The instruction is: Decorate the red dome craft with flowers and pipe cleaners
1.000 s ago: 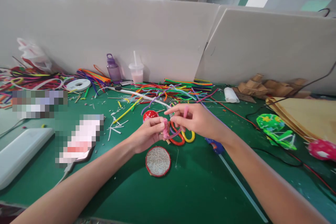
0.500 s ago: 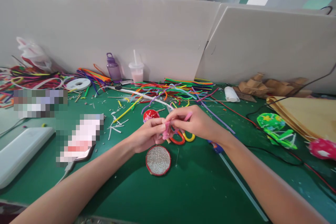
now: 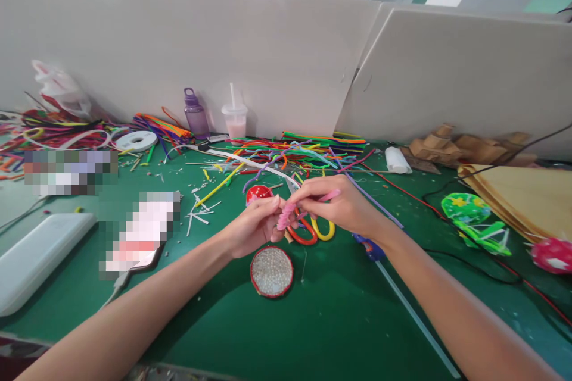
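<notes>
Over the green table (image 3: pixel 339 321) my left hand (image 3: pixel 252 227) pinches the lower part of a coiled pink pipe cleaner (image 3: pixel 286 215). My right hand (image 3: pixel 342 205) is closed on its upper end, and the loose pink tip sticks out to the right between the fingers. A purple pipe cleaner (image 3: pixel 366 195) trails away from under my right hand. Scissors with red and yellow handles (image 3: pixel 313 231) lie just beneath both hands. A round red-rimmed lid full of tiny beads (image 3: pixel 271 271) sits in front of my left hand.
A heap of coloured pipe cleaners (image 3: pixel 295 152) lies behind the hands, with a purple bottle (image 3: pixel 195 113) and a lidded cup with a straw (image 3: pixel 235 119) at the white partition. A blue glue gun (image 3: pixel 367 245) and glue stick lie right; a white case (image 3: pixel 38 262) left.
My right hand has turned the pink pipe cleaner's free end from pointing up to pointing right, and the coil looks longer. The view has shifted slightly.
</notes>
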`<action>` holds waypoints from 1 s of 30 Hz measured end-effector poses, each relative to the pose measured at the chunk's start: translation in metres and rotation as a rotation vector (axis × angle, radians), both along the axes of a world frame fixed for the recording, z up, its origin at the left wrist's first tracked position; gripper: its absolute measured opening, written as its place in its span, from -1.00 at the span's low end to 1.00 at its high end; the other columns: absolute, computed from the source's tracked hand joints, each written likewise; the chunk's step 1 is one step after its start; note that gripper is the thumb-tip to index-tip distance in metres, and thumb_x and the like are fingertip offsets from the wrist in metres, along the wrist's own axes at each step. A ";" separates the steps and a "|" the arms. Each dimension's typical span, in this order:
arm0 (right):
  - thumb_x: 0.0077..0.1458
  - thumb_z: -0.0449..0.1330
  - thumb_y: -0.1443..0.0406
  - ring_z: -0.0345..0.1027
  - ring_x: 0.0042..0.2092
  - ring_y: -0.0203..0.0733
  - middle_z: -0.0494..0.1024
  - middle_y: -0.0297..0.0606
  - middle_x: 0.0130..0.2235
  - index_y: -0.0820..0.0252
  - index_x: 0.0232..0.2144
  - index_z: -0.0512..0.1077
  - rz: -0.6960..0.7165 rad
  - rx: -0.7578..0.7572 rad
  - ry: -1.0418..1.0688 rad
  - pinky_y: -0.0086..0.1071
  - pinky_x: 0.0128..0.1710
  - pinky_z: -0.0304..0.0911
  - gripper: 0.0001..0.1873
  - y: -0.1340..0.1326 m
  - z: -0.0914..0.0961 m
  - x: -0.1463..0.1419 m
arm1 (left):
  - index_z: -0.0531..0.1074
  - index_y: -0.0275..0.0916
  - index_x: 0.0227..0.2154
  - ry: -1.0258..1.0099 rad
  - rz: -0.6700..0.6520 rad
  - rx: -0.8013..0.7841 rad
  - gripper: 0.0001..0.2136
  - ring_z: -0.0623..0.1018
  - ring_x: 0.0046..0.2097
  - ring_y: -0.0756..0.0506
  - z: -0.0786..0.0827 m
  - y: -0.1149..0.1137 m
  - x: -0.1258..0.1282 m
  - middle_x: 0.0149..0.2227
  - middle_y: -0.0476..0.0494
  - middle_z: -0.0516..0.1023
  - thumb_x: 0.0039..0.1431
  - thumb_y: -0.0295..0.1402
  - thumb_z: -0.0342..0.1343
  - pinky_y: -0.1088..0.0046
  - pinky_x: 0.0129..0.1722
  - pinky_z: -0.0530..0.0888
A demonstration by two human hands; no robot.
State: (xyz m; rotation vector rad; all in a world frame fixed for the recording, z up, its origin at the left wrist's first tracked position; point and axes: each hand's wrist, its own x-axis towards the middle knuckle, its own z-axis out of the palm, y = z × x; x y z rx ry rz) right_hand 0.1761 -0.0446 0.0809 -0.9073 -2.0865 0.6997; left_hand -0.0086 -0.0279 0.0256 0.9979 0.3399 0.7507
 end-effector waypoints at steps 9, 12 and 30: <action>0.07 0.12 0.44 0.41 -0.35 -0.31 0.60 -0.34 -0.37 0.13 -0.39 0.56 -0.002 0.019 -0.032 -0.44 -0.36 0.26 -0.78 0.000 0.000 0.000 | 0.46 -0.35 -0.48 0.030 0.001 0.048 -0.75 0.30 -0.55 0.10 -0.003 0.002 -0.001 -0.48 -0.12 0.43 0.07 -0.22 0.18 0.60 -0.58 0.27; 0.08 0.13 0.40 0.41 -0.36 -0.30 0.60 -0.32 -0.37 0.14 -0.38 0.56 0.002 0.033 -0.060 -0.43 -0.38 0.25 -0.81 -0.001 0.001 0.001 | 0.43 -0.35 -0.52 0.066 0.016 0.040 -0.78 0.30 -0.56 0.10 -0.001 0.001 -0.001 -0.56 -0.07 0.37 0.05 -0.27 0.20 0.60 -0.59 0.26; 0.11 0.10 0.39 0.35 -0.39 -0.29 0.56 -0.28 -0.37 0.17 -0.33 0.50 0.087 0.298 -0.201 -0.39 -0.35 0.24 -0.83 -0.002 -0.003 0.003 | 0.40 -0.37 -0.56 0.078 0.024 0.019 -0.79 0.34 -0.54 0.10 -0.002 0.001 0.000 -0.57 -0.06 0.35 0.05 -0.33 0.18 0.63 -0.61 0.22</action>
